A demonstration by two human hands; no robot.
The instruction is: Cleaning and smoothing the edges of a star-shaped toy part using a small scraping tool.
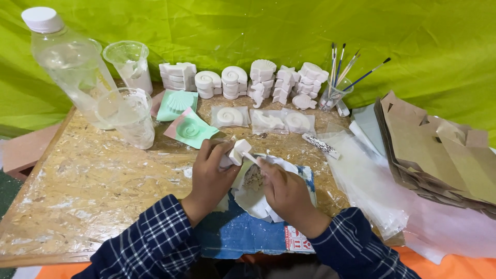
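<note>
A small white plaster cast is being trimmed over a paper-covered worktable.

The chipboard table (93,181) is backed by a green cloth (248,26), with a stack of brown paper bags (439,150) and clear plastic sheets (372,175) laid at the right. Rows of finished white shell casts (243,80) are stacked along the back, so much of the batch appears done; three more casts (263,120) lie in clear wrappers, and two green moulds (183,116) sit near a plastic bottle (72,62) and two cups (129,113). Brushes (341,67) stand in a small glass. The left hand (209,178) is closed around the small cast (238,151), held just above the scrap paper (258,201) at the table's near edge. The right hand (287,194) is pinched on a thin tool whose tip meets the cast. Nothing blocks the hands.
</note>
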